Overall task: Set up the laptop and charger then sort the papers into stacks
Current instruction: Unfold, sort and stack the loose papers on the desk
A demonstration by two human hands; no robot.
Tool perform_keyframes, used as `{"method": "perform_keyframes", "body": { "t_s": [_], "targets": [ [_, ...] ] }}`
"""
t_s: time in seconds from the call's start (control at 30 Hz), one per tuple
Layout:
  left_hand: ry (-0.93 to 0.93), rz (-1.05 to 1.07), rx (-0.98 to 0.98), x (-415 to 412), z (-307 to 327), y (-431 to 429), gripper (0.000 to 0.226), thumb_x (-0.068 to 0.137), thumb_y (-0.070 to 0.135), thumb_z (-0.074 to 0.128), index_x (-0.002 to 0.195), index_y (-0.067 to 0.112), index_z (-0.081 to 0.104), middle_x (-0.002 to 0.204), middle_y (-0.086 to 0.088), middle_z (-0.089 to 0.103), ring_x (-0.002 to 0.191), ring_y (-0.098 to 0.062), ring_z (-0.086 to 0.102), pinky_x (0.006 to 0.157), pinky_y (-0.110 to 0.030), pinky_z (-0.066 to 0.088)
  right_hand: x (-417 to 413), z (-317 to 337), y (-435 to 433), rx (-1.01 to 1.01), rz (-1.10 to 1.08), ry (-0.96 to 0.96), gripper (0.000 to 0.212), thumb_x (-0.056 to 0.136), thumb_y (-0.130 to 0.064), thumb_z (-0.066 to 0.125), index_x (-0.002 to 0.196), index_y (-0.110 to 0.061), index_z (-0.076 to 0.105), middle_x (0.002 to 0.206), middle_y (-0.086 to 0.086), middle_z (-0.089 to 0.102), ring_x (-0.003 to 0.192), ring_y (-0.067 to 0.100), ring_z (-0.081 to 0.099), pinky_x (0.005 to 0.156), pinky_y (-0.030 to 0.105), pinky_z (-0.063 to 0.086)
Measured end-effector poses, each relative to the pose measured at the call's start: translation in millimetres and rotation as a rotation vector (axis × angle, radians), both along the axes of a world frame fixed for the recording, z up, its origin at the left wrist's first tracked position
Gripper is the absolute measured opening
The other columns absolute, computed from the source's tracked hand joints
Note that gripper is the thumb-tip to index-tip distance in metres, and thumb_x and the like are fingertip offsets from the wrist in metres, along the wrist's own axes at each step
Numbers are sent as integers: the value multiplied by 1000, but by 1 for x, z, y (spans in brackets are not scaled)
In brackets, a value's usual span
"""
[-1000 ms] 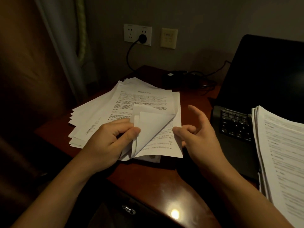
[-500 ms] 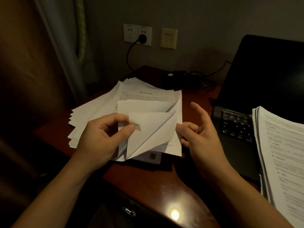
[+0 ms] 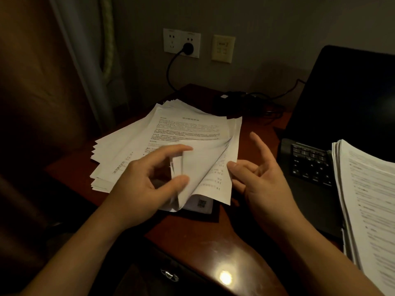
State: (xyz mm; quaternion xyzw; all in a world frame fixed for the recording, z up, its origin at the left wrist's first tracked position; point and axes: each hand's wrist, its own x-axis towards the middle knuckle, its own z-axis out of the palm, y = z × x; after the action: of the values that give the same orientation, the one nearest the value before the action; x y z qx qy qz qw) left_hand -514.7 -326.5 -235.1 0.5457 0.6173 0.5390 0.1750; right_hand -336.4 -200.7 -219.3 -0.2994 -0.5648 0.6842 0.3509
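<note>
Several lifted sheets [image 3: 203, 165] pinched by left hand [image 3: 143, 186]; relaxed right hand [image 3: 264, 180] touches.

A dim study or office corner is suggested by a wooden table [image 3: 192, 236] set against a wall [image 3: 277, 28] with sockets [image 3: 181, 42], a curtain [image 3: 89, 82], a laptop [image 3: 310, 167] and papers [image 3: 132, 146].

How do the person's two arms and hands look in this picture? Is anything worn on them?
The left forearm and the right forearm are bare as far as the frame edge; no sleeve shows. The left hand and the right hand wear no glove. I see no ring, watch or bracelet, though the light is dim.
</note>
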Motion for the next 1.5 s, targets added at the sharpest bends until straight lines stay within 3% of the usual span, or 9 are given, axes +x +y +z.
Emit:
{"method": "perform_keyframes", "body": {
  "t_s": [0.17, 0.27, 0.43, 0.6, 0.7, 1.0, 1.2, 1.37, 1.5],
  "targets": [
    [136, -9, 61, 2, 3, -2, 53, 96, 25, 64, 136, 55, 46, 120, 47, 52, 111, 7, 58, 74, -13, 55, 0, 1, 0, 26, -14, -25, 82, 95, -4, 61, 152, -48, 22, 92, 16, 73, 90, 30, 76, 75, 38, 63],
    [126, -100, -61, 6, 4, -4, 79, 78, 49, 79, 140, 66, 34, 130, 46, 45, 124, 12, 48, 89, -16, 53, 0, 4, -3, 45, 19, 11, 85, 93, -6, 62, 152, -49, 19, 98, 12, 76, 97, 27, 75, 87, 42, 60],
    [210, 104, -30, 6, 1, -1, 111, 84, 21, 74, 137, 76, -7, 106, 38, 62, 104, 19, 59, 76, -5, 51, -3, 7, -8, 36, 62, 44, 86, 73, -31, 71, 139, -58, 22, 114, 4, 75, 110, 14, 70, 96, 35, 53],
    [92, 259, -61, -2, 0, -8, 86, 94, 26, 63, 144, 69, 8, 99, 21, 72, 86, 0, 71, 65, -23, 61, -4, -6, 3, -39, -53, -54, 75, 98, -16, 63, 152, -50, 24, 112, -2, 69, 105, 16, 72, 99, 39, 55],
    [10, 273, -128, -4, 2, -2, 75, 97, 31, 59, 141, 66, 10, 112, 23, 65, 89, 11, 66, 57, -15, 56, -2, -5, 3, -107, -18, -60, 88, 91, -10, 69, 154, -47, 19, 95, 2, 77, 97, 20, 75, 95, 44, 57],
    [-64, 306, -138, -8, -4, 1, 80, 91, 13, 69, 145, 55, 28, 92, 23, 65, 84, 16, 64, 55, -15, 54, -12, -5, -9, 88, 21, -291, 116, 77, -3, 83, 155, -50, 11, 100, 10, 67, 86, 22, 75, 74, 42, 63],
    [-190, 234, -78, -9, 1, -2, 92, 83, -1, 74, 146, 52, 33, 95, 10, 76, 93, -6, 71, 74, -29, 61, -8, 1, -12, 31, 201, -295, 123, 80, 6, 76, 156, -48, -4, 74, 11, 73, 68, 23, 75, 62, 32, 60],
    [259, 478, 72, 3, -8, -4, 106, 83, 0, 73, 150, 57, 15, 72, 12, 68, 69, -2, 63, 68, -1, 44, 9, 5, 6, 53, 107, -291, 111, 86, 10, 67, 157, -45, 2, 59, 3, 66, 52, 15, 64, 53, 27, 54],
    [510, 345, -58, 16, -13, 1, 117, 79, 4, 74, 148, 63, 0, 84, 20, 65, 85, 2, 59, 74, 5, 37, 18, 11, 17, 41, 87, -304, 106, 88, 5, 67, 157, -48, 6, 79, 20, 71, 62, 25, 70, 54, 29, 57]
  ]
}}
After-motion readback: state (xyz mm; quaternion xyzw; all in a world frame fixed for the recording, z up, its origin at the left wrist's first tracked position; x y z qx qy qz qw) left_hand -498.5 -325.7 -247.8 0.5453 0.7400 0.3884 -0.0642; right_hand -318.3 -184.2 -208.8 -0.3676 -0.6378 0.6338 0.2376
